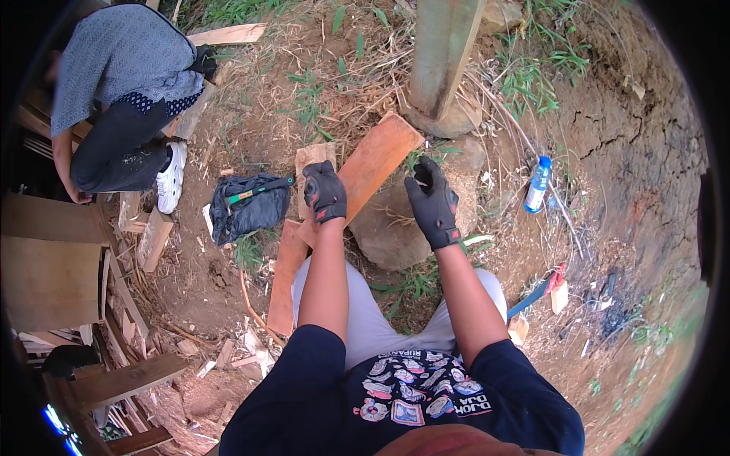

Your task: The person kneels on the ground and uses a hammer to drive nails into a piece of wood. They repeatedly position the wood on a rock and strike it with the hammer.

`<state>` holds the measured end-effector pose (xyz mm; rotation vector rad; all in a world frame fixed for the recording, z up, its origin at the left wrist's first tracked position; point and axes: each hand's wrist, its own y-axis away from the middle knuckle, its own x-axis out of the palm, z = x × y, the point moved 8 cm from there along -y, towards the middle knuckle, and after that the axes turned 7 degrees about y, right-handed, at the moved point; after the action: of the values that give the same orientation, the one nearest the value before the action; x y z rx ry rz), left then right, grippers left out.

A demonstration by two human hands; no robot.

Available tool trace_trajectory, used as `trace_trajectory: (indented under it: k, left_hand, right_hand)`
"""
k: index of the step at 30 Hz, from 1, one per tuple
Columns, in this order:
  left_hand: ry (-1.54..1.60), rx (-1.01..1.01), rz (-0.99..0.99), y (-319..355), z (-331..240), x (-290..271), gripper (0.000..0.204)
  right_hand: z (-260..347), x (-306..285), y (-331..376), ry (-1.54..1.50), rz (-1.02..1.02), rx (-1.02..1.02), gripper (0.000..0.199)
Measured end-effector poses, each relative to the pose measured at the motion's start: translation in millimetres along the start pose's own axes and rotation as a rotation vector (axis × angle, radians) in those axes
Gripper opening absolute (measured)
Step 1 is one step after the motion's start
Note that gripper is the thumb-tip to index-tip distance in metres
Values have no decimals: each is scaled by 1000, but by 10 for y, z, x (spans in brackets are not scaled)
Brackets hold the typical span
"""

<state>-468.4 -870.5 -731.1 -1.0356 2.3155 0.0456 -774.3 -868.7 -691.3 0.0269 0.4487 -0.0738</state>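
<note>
Both my hands wear black work gloves with red marks. My left hand is closed at the left edge of a reddish-brown wooden board, its fingertips partly hidden. The board slants from the foot of a post down to my left wrist, lying across a big rock. Behind my left hand is a paler piece of wood; another reddish board lies beside my left knee. To the right of the slanted board, above the rock, my right hand is empty, thumb and fingers apart.
A thick post stands ahead. On the left lies a black plastic bag with a green-handled tool. A blue-capped bottle and a saw-like blue tool are at right. Another person crouches far left near stacked timber.
</note>
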Motion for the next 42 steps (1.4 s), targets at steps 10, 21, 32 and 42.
trace_trajectory:
  k: [10, 21, 32, 42]
  left_hand:
    - [14, -95, 111, -16, -139, 25, 35]
    - [-99, 97, -87, 151, -18, -849, 43]
    - [-201, -21, -6, 735, 152, -2012, 49]
    - [-324, -30, -46, 1066, 192, -2851, 53]
  right_hand:
    - [385, 102, -971, 518, 19, -262, 46]
    - [393, -600, -56, 301, 89, -372, 56]
    - [-279, -578, 393, 263, 54, -470, 59]
    - [-172, -553, -274, -170, 373, -233, 46]
